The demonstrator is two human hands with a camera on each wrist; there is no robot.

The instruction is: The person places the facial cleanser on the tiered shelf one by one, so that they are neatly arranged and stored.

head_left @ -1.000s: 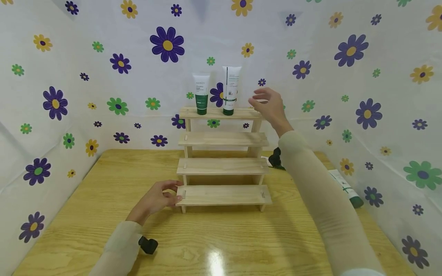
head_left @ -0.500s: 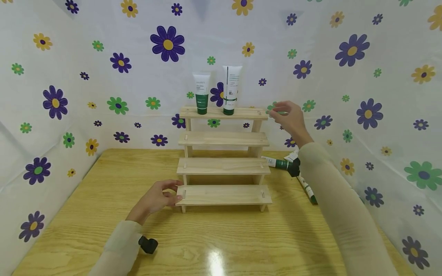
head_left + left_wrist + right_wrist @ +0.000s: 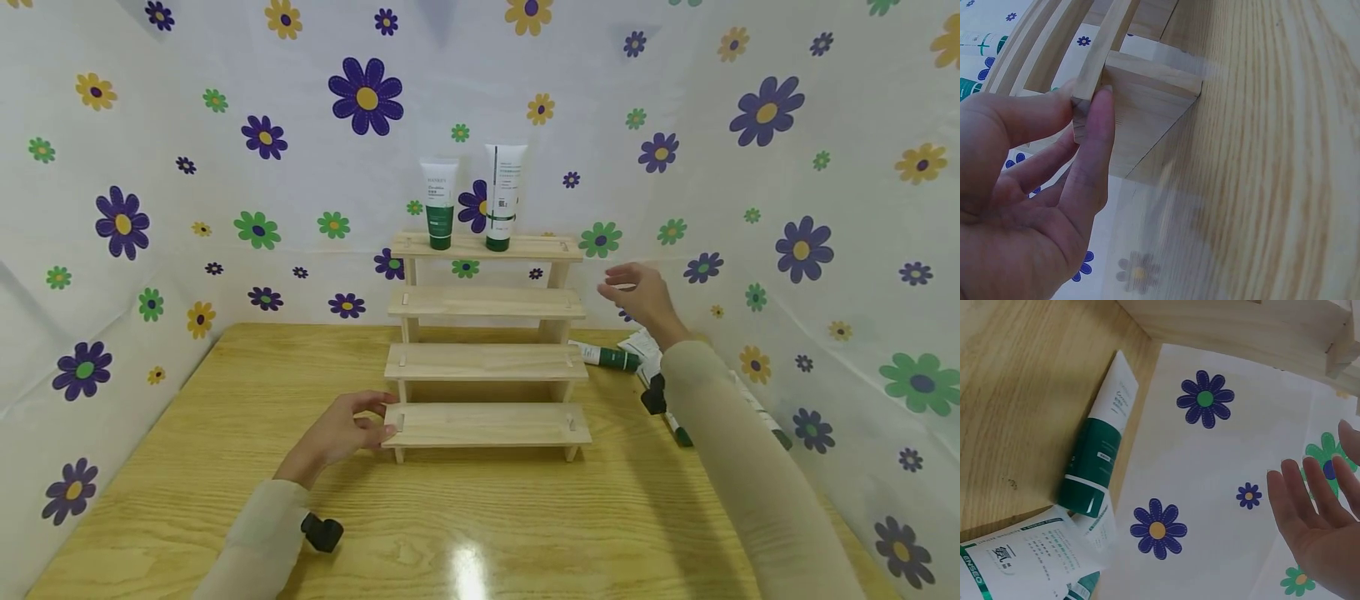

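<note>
1. The left grip (image 3: pixel 339 431) pinches the wooden rack (image 3: pixel 486 303) at the left end of its lowest shelf (image 3: pixel 487 424).
2. This rack stands on the surface (image 3: pixel 420 517).
3. The right grip (image 3: pixel 645 297), relaxed and wide, is at its right, apart.

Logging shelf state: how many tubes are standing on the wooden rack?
2, both on the top shelf of the wooden rack: the shorter tube toward the left end, the taller tube to its right, near the middle. None there look hidden.
</note>
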